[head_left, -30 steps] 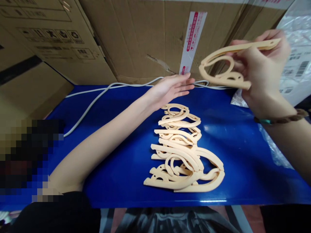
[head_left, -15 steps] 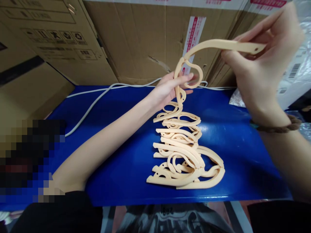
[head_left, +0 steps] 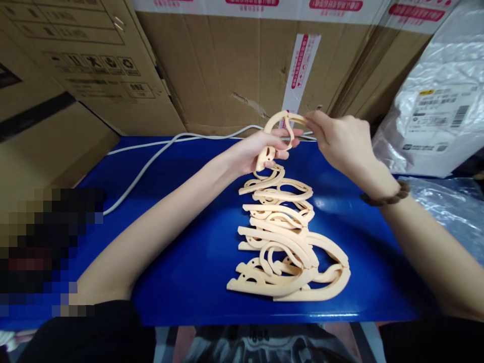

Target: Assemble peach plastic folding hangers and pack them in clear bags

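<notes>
A beige folding clothes hanger point(head_left: 273, 120) is held up between both hands above the far part of the blue table. My left hand point(head_left: 260, 148) is closed round one arm of it, with some fingers stretched past the hook part. At the other side, my right hand point(head_left: 342, 143) pinches the second arm near the top joint; that arm's end is hidden behind the fingers. Below them lies a row of similar folded hangers point(head_left: 282, 222), several of them overlapping, running toward the near table edge.
The blue table point(head_left: 189, 272) is backed by cardboard boxes point(head_left: 212, 65). A white cable point(head_left: 141, 174) runs along the back and left. At right are a white plastic parcel point(head_left: 423, 111) and clear plastic wrap point(head_left: 449, 212). A pixelated dark area covers the left edge.
My right hand has come down and inward with the hanger's arm, which was stretched out to the upper right. The hanger is now more folded together. The row on the table lies as before.
</notes>
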`<state>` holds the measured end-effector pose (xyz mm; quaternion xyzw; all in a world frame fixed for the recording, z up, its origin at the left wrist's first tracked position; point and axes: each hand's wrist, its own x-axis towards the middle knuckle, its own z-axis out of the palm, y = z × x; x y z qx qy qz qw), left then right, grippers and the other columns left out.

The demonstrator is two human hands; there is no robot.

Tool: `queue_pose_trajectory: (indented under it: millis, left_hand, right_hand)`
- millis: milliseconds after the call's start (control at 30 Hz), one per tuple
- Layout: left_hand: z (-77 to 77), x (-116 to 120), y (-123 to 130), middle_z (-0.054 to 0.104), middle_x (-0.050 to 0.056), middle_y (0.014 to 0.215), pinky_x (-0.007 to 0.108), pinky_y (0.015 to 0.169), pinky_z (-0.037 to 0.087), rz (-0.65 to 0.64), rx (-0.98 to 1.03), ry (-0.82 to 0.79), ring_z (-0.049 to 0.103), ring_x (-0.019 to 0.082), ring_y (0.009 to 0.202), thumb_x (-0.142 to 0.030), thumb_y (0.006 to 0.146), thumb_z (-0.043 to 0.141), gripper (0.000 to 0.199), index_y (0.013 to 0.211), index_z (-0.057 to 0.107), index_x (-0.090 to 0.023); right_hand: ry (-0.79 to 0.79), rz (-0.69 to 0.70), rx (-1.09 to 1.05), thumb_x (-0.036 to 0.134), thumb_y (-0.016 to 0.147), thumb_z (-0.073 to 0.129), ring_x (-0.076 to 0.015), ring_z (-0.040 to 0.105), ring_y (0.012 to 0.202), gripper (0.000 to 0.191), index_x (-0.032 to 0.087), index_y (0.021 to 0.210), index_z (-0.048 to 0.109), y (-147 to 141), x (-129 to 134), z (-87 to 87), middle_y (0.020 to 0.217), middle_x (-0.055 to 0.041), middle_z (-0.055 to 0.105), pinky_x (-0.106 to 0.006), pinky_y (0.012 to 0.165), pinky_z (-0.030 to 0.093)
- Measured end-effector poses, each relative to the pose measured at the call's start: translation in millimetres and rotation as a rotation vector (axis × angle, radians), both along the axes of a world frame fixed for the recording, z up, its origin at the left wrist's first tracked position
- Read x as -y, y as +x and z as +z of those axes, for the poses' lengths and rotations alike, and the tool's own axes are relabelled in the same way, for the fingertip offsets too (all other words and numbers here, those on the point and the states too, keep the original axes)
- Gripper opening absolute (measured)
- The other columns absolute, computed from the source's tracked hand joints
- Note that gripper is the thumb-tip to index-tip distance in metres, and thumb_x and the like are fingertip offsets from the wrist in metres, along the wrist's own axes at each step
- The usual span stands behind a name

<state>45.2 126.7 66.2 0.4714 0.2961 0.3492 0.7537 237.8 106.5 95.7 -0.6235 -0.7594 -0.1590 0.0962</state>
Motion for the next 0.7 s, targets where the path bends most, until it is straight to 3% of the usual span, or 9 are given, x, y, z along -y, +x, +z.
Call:
queue_pose_trajectory:
  millis: [67,167,267,300,367,400,467,567,700]
  left_hand:
    - [-1.0,1,1,0.063,0.005,0.093,0.016,0.036,0.026,0.029,-0.113,0.047,0.047,0.004,0.052,0.006,0.074,0.053,0.037,0.103,0.064,-0.014]
    - [-5.0,1,3,0.059,0.004,0.098,0.018,0.042,0.032,0.201,-0.391,0.288,0.049,0.007,0.058,0.007,0.076,0.055,0.038,0.104,0.059,-0.018]
    - [-9.4,-3,4,0.055,0.004,0.097,0.019,0.054,0.038,0.358,-0.591,0.445,0.053,0.010,0.067,-0.010,0.092,0.063,0.018,0.105,0.055,-0.020]
    - [-10.4,-4,4,0.054,0.005,0.096,0.020,0.057,0.039,0.375,-0.612,0.422,0.055,0.012,0.070,-0.026,0.100,0.062,0.011,0.106,0.055,-0.020]
    - [-11.4,-6,5,0.053,0.006,0.096,0.023,0.059,0.041,0.389,-0.590,0.325,0.059,0.015,0.073,-0.058,0.105,0.047,0.038,0.107,0.054,-0.020]
    - [-11.3,-7,4,0.053,0.006,0.096,0.024,0.059,0.041,0.400,-0.557,0.275,0.059,0.016,0.073,-0.067,0.104,0.042,0.047,0.107,0.054,-0.021]
    - [-10.4,-9,3,0.053,0.005,0.092,0.025,0.059,0.045,0.418,-0.473,0.203,0.058,0.015,0.071,-0.068,0.102,0.045,0.048,0.103,0.054,-0.021]
    - [-8.6,-9,-1,0.050,0.000,0.076,0.028,0.067,0.053,0.421,-0.381,0.194,0.056,0.012,0.067,-0.054,0.098,0.065,0.038,0.089,0.054,-0.019]
    - [-7.5,-6,-1,0.060,0.000,0.075,0.026,0.070,0.055,0.442,-0.338,0.215,0.060,0.009,0.062,-0.035,0.098,0.070,0.029,0.083,0.053,-0.018]
  right_hand:
    - [-0.063,0.034,-0.055,0.041,0.110,0.033,-0.0277,0.071,0.089,0.046,0.025,0.137,0.066,5,-9,-3.8,0.100,-0.0114,0.078,-0.035,0.075,0.045]
    - [-0.212,0.006,-0.140,0.042,0.108,0.034,-0.0235,0.071,0.083,0.044,0.026,0.123,0.072,14,-24,-15.1,0.096,-0.0077,0.078,-0.033,0.073,0.048]
    - [-0.270,-0.146,-0.147,0.039,0.104,0.038,-0.0321,0.072,0.094,0.043,0.018,0.119,0.073,22,-35,-33.0,0.108,-0.0173,0.077,-0.040,0.078,0.051]
    - [-0.258,-0.185,-0.129,0.037,0.103,0.039,-0.0359,0.072,0.098,0.043,0.016,0.122,0.072,24,-37,-39.0,0.112,-0.0215,0.076,-0.043,0.079,0.051]
    - [-0.243,-0.222,-0.104,0.035,0.102,0.042,-0.0407,0.071,0.101,0.045,0.011,0.130,0.067,25,-39,-48.7,0.115,-0.0268,0.074,-0.047,0.080,0.051]
    - [-0.248,-0.227,-0.096,0.037,0.102,0.044,-0.0412,0.071,0.102,0.047,0.010,0.135,0.064,26,-38,-51.6,0.115,-0.0271,0.074,-0.047,0.080,0.051]
    - [-0.226,-0.219,-0.083,0.045,0.102,0.046,-0.0414,0.071,0.104,0.053,0.010,0.140,0.059,24,-36,-52.9,0.116,-0.0267,0.074,-0.046,0.081,0.050]
    - [-0.115,-0.099,-0.133,0.055,0.103,0.045,-0.0387,0.069,0.109,0.055,0.012,0.129,0.067,16,-31,-47.3,0.121,-0.0248,0.072,-0.044,0.082,0.050]
    - [-0.259,0.290,-0.655,0.061,0.105,0.036,-0.0204,0.068,0.081,0.057,0.019,0.098,0.074,-6,-22,-38.7,0.094,-0.0096,0.075,-0.031,0.068,0.048]
